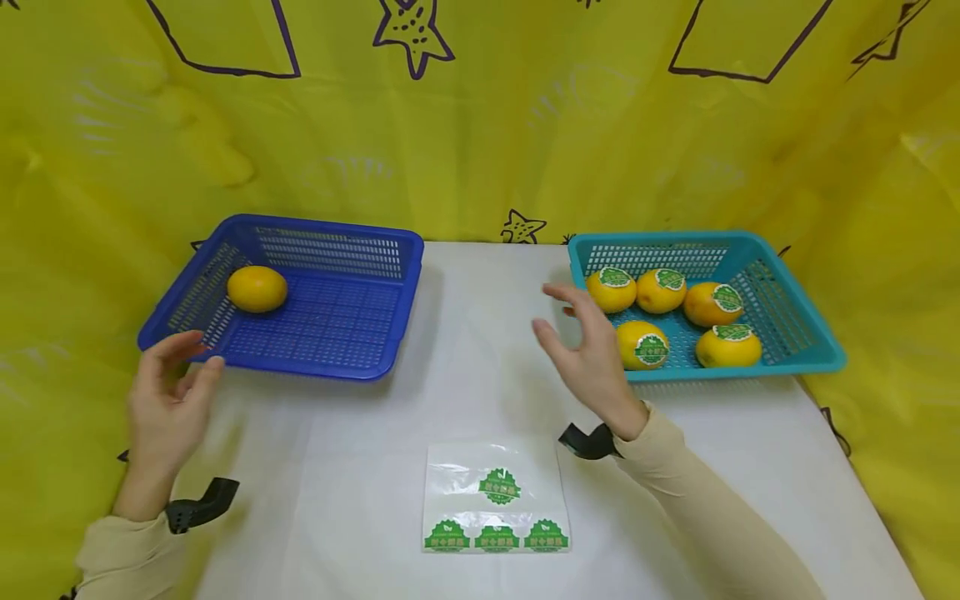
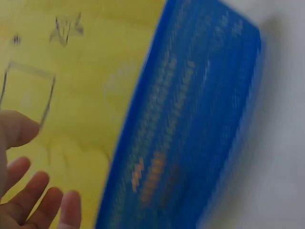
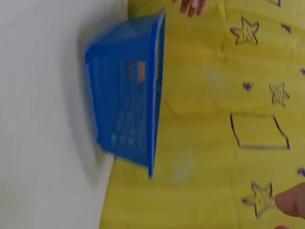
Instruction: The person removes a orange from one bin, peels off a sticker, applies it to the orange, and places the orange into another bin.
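Observation:
My left hand (image 1: 168, 408) hovers at the near left corner of a blue basket (image 1: 337, 321), fingers loosely bent with nothing between them. Inside that basket, at the left, lies one yellow citrus fruit (image 1: 257, 289) with no sticker showing. Beside the left edge of a teal basket (image 1: 738, 369) is my right hand (image 1: 592, 358), thumb and fingers apart and nothing held. Several yellow fruits (image 1: 660, 292) sit in the teal basket, each with a round green sticker (image 1: 649, 351). The left wrist view shows the hand's fingers (image 2: 35, 195) spread beside the blurred blue basket (image 2: 200, 95).
A clear-backed sheet (image 1: 450, 483) with several green stickers (image 1: 499, 487) lies at the near middle of the white table (image 1: 345, 475). A yellow patterned curtain (image 1: 480, 142) hangs behind and at both sides of the table.

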Available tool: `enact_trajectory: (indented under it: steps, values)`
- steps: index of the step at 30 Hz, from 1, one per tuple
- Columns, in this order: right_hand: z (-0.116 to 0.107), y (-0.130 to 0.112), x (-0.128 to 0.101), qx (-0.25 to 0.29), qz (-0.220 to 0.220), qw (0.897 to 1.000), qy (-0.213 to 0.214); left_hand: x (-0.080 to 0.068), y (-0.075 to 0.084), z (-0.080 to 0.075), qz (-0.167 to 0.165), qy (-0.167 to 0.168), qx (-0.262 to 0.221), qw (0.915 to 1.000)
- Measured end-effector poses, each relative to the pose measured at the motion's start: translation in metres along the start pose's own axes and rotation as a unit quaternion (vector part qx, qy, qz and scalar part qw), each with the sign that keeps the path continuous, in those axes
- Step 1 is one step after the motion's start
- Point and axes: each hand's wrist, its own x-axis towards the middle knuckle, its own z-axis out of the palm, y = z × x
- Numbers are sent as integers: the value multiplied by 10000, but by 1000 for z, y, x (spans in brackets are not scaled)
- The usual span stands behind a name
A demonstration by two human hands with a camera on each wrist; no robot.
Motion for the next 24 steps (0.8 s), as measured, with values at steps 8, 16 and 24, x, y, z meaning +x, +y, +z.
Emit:
enact_trajectory:
  steps: [8, 16, 24]
  values:
    - [91, -30, 42, 1209, -48, 9853, -1209, 6, -43, -42, -2234, 1082, 195, 9685]
    - [179, -56, 98, 1683, 827, 9449, -2683, 32, -60, -32, -2971, 504, -296, 9530]
    - [240, -59, 132, 1387, 1520, 9221, -3276, 47, -70, -22, -3280, 146, -1419, 9338]
